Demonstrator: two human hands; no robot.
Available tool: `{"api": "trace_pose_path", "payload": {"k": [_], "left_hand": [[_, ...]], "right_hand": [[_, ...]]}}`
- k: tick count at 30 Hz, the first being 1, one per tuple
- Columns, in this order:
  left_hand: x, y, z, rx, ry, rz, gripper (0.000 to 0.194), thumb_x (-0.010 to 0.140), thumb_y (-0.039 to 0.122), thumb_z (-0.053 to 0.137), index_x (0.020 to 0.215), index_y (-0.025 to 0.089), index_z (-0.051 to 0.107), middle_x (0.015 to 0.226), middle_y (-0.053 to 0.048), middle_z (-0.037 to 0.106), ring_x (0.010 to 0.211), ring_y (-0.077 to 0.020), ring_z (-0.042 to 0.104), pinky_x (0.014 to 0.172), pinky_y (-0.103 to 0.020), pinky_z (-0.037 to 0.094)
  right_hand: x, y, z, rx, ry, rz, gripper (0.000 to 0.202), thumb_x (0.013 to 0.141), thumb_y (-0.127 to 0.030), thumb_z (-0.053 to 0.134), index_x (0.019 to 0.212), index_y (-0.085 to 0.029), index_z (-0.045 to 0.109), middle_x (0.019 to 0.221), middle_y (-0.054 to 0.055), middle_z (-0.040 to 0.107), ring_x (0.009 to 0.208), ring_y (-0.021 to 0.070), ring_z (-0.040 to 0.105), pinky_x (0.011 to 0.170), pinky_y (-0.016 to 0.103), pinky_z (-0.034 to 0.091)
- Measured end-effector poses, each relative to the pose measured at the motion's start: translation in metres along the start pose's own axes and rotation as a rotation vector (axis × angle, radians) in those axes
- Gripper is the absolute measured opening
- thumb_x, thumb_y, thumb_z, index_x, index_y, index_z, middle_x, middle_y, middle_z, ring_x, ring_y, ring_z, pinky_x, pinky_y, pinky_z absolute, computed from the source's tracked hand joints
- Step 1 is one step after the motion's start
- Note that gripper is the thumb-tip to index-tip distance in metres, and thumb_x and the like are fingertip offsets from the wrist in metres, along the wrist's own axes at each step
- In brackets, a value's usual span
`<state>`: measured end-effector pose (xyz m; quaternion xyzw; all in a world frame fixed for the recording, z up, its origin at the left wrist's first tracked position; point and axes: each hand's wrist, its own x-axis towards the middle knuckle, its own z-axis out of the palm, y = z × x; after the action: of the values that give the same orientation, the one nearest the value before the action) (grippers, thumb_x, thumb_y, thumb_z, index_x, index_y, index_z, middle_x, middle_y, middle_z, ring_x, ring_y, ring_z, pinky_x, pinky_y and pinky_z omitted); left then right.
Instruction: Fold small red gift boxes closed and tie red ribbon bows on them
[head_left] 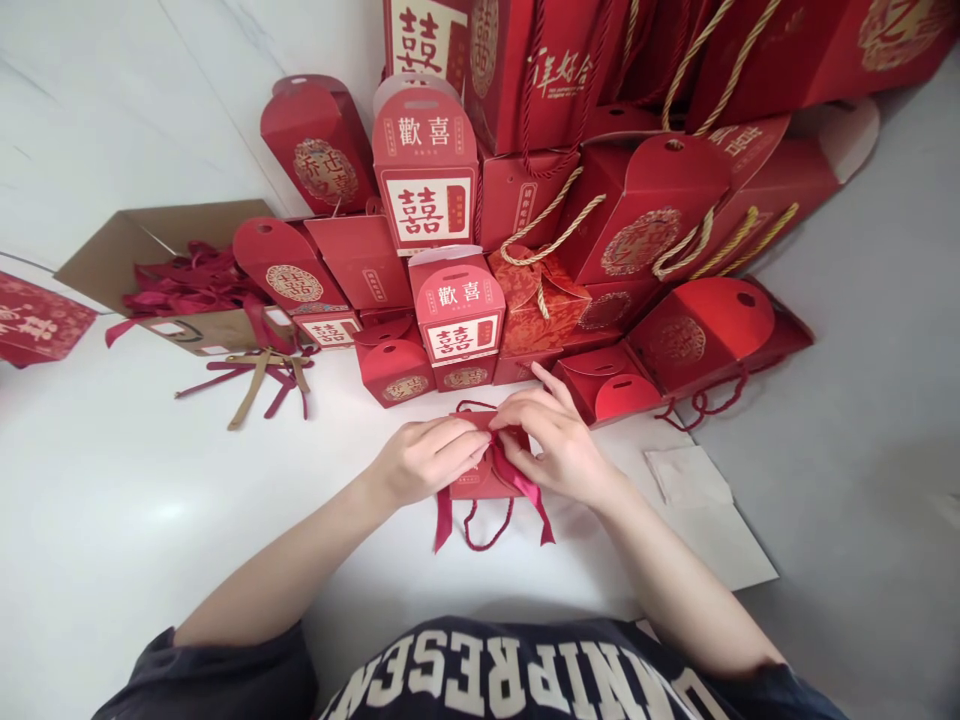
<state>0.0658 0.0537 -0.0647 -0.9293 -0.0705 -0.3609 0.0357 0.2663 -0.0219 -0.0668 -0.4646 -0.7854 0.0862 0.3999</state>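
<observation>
A small red gift box (474, 482) lies on the white table in front of me, with dark red cord handles looping out at its far and near sides. Dark pink ribbon (525, 478) crosses its top, and its two tails hang over the near edge. My left hand (437, 455) is closed on the ribbon at the middle of the box top. From the right, my right hand (551, 430) pinches the ribbon at the same spot, its outer fingers raised. The ribbon's crossing is partly hidden by my fingers.
Stacked red boxes (454, 300) and bags with rope handles stand beyond my hands. At the left, a cardboard box (217, 335) holds pink ribbons, with cut ribbon pieces (251, 390) beside it. White paper (686, 478) lies at the right.
</observation>
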Motion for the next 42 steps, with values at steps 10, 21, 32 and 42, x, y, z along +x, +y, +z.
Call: {"api": "trace_pose_path", "payload": {"k": [10, 21, 32, 42], "left_hand": [[-0.004, 0.000, 0.003, 0.007, -0.002, -0.004, 0.014, 0.085, 0.013, 0.062, 0.099, 0.016, 0.063, 0.084, -0.001, 0.071, 0.073, -0.0126, 0.069, 0.069, -0.024, 0.058], [-0.004, -0.001, 0.002, 0.012, -0.015, 0.011, 0.014, 0.084, 0.013, 0.064, 0.098, 0.016, 0.063, 0.085, -0.002, 0.071, 0.074, -0.0136, 0.069, 0.071, -0.025, 0.059], [-0.008, -0.005, 0.002, -0.021, -0.006, 0.075, 0.020, 0.084, 0.010, 0.064, 0.104, 0.013, 0.062, 0.089, -0.005, 0.072, 0.080, -0.0155, 0.070, 0.075, -0.026, 0.061], [0.000, -0.004, -0.004, 0.042, -0.018, 0.141, 0.018, 0.085, 0.008, 0.064, 0.102, 0.012, 0.066, 0.088, -0.006, 0.073, 0.078, -0.0176, 0.070, 0.068, -0.028, 0.059]], "right_hand": [[0.002, 0.001, 0.000, 0.031, 0.019, 0.115, 0.027, 0.077, -0.009, 0.054, 0.099, -0.026, 0.052, 0.084, 0.000, 0.062, 0.083, 0.0206, 0.061, 0.114, 0.059, 0.029], [0.001, 0.010, 0.007, -0.022, 0.205, 0.083, 0.029, 0.076, -0.003, 0.052, 0.093, -0.026, 0.055, 0.072, -0.001, 0.052, 0.074, 0.0200, 0.056, 0.105, 0.055, 0.045], [-0.014, 0.004, -0.080, 0.329, -0.451, 0.404, 0.059, 0.080, -0.023, 0.070, 0.133, -0.028, 0.044, 0.105, 0.005, 0.067, 0.091, 0.0203, 0.067, 0.081, 0.033, 0.056], [0.001, 0.006, -0.023, 0.794, -0.287, 0.571, 0.030, 0.092, -0.036, 0.060, 0.117, -0.023, 0.052, 0.078, -0.003, 0.059, 0.071, 0.0126, 0.058, 0.069, 0.027, 0.049]]}}
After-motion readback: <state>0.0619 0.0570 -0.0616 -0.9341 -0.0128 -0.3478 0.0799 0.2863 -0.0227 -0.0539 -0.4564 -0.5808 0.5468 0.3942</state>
